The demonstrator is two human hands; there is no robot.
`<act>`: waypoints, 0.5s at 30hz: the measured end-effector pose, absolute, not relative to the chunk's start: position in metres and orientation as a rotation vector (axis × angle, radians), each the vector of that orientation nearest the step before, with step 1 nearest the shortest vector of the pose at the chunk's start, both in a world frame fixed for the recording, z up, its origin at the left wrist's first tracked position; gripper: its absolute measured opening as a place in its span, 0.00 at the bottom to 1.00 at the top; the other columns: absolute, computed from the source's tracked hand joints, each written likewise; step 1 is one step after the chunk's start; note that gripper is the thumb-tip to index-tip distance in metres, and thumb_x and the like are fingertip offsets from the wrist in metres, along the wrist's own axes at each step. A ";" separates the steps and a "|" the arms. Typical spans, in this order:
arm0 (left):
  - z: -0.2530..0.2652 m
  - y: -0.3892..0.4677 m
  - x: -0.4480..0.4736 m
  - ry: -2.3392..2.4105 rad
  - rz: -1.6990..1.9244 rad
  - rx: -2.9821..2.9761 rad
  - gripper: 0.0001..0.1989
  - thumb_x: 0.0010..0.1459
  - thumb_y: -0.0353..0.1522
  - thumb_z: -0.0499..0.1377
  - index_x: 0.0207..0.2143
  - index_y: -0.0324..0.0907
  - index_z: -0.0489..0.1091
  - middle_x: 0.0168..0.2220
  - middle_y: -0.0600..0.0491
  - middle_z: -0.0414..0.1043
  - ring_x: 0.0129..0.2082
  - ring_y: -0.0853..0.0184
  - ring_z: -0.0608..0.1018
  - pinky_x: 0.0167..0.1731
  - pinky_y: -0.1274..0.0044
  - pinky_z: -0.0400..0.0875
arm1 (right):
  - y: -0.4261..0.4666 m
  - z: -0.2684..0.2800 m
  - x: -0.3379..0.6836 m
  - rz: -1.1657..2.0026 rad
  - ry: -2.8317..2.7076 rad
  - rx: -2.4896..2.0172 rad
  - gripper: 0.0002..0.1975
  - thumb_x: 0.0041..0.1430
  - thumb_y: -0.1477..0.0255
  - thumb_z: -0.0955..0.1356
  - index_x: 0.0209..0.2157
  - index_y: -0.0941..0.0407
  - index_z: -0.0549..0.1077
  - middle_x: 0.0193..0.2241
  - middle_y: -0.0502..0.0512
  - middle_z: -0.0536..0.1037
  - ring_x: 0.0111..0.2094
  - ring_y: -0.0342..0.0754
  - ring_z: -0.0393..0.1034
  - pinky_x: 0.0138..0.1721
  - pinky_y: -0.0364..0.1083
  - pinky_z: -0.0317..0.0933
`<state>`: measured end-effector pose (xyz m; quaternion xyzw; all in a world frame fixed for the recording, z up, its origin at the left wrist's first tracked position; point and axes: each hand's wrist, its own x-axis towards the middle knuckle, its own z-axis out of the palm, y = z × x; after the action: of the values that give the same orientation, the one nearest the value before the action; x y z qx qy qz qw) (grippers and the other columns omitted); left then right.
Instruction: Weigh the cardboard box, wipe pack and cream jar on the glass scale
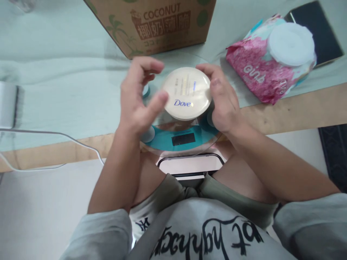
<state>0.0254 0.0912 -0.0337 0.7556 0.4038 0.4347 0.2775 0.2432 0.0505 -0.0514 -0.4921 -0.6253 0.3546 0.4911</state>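
Observation:
A round cream jar [187, 93] with a pale lid marked Dove is over a round glass scale [159, 139] with a teal band and a dark display. Whether the jar touches the glass I cannot tell. My right hand [223, 95] is closed around the jar's right side, with thumb and fingers against its edge. On the other side, my left hand [139, 95] has its fingers apart and curved, the thumb tip by the lid's left rim, and it holds nothing.
Behind the scale stands a cardboard box [162, 29]. To the right, a pink wipes packet [260, 65] with a white lid leans by a dark box [322, 32]. A white cable [67, 136] and a white device [7, 104] are at left. The table's wooden edge [298, 110] runs in front.

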 end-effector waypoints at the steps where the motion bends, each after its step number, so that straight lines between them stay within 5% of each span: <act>1: -0.030 0.086 0.028 0.994 1.102 2.099 0.37 0.58 0.67 0.55 0.53 0.48 0.67 0.57 0.46 0.73 0.61 0.56 0.76 0.60 0.61 0.74 | 0.051 -0.052 0.243 0.873 -1.522 -1.193 0.34 0.72 0.42 0.55 0.59 0.54 0.69 0.57 0.54 0.75 0.59 0.46 0.72 0.65 0.50 0.69; 3: -0.025 0.075 0.035 0.936 0.928 2.254 0.43 0.56 0.68 0.57 0.60 0.50 0.63 0.64 0.45 0.68 0.69 0.55 0.70 0.69 0.61 0.68 | 0.051 -0.052 0.243 0.886 -1.523 -1.193 0.34 0.71 0.41 0.55 0.58 0.53 0.69 0.57 0.53 0.75 0.59 0.47 0.72 0.65 0.50 0.69; 6: -0.029 0.072 0.040 1.030 0.873 2.347 0.40 0.59 0.67 0.55 0.62 0.52 0.59 0.61 0.44 0.69 0.63 0.56 0.75 0.64 0.62 0.73 | 0.052 -0.053 0.243 0.887 -1.511 -1.196 0.34 0.70 0.40 0.55 0.58 0.51 0.69 0.57 0.53 0.75 0.60 0.47 0.72 0.65 0.49 0.70; 11: -0.063 0.125 0.000 0.818 1.540 2.417 0.54 0.45 0.69 0.66 0.65 0.49 0.61 0.60 0.49 0.66 0.58 0.53 0.75 0.53 0.63 0.79 | 0.053 -0.057 0.241 0.926 -1.500 -1.167 0.36 0.69 0.38 0.54 0.60 0.51 0.65 0.61 0.55 0.72 0.67 0.46 0.67 0.72 0.50 0.64; 13: -0.077 0.153 -0.036 0.888 1.805 2.383 0.47 0.53 0.69 0.57 0.65 0.52 0.57 0.59 0.53 0.61 0.55 0.56 0.75 0.51 0.60 0.78 | 0.053 -0.058 0.241 0.941 -1.502 -1.171 0.35 0.69 0.38 0.55 0.60 0.49 0.65 0.62 0.53 0.71 0.68 0.45 0.66 0.73 0.49 0.63; 15: -0.090 0.173 -0.076 1.207 1.817 2.336 0.40 0.59 0.65 0.56 0.64 0.57 0.51 0.58 0.55 0.56 0.60 0.53 0.71 0.61 0.52 0.72 | 0.053 -0.057 0.242 0.952 -1.496 -1.167 0.34 0.69 0.38 0.55 0.59 0.49 0.66 0.62 0.53 0.72 0.68 0.44 0.67 0.73 0.47 0.63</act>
<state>-0.0759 0.1731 -0.0896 0.7307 0.3775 0.5682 -0.0273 0.2420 0.0529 -0.0574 -0.4800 -0.6153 0.3915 0.4876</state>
